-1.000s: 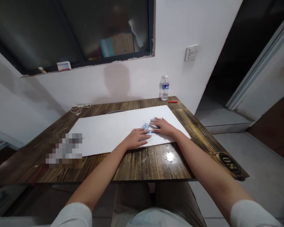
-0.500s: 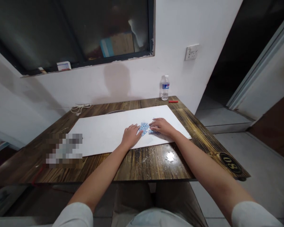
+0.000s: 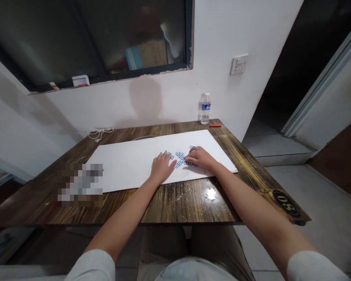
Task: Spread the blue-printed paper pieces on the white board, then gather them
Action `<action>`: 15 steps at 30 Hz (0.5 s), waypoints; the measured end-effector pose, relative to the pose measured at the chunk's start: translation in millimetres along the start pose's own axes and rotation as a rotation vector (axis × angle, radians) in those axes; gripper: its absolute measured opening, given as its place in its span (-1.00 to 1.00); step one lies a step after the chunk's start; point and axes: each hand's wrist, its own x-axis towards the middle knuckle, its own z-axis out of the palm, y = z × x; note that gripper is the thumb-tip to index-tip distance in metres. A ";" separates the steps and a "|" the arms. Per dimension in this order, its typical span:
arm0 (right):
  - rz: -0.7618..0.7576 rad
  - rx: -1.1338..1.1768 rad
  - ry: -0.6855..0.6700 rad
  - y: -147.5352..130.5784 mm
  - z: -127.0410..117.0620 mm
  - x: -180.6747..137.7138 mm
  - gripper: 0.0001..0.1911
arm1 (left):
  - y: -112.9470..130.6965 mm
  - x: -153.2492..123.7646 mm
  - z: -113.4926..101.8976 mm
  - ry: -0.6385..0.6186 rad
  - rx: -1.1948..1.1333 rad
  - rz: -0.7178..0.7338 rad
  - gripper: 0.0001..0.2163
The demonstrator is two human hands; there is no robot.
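Several small, flat rectangular pieces with blue outlines [image 3: 179, 155] lie scattered on a white board [image 3: 125, 162]; their exact kind is too small to tell. My left hand [image 3: 161, 166] rests on the board at their left side, fingers spread, with a few pieces at its fingertips. On the opposite side, my right hand [image 3: 201, 157] lies low over other pieces, its fingers stretched out and thumb apart. Some pieces show past its fingertips and below its palm. Part of the pile is hidden under the fingers.
The board lies on a dark wooden table [image 3: 181, 207]. At the back right stand a clear plastic bottle [image 3: 205, 111] and a red pen-like stick [image 3: 215, 126]. A white cable [image 3: 101, 132] lies at the back left. A blurred-out patch [image 3: 83, 185] covers the left front.
The pieces have spread wider, with some now at my left fingertips and more around my right hand. My left hand has shifted slightly, its fingers off the middle of the pile.
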 end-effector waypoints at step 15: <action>-0.069 -0.030 -0.091 -6.9 14.6 2.6 -0.57 | -2.3 4.1 -9.1 -0.077 -0.130 0.025 -0.64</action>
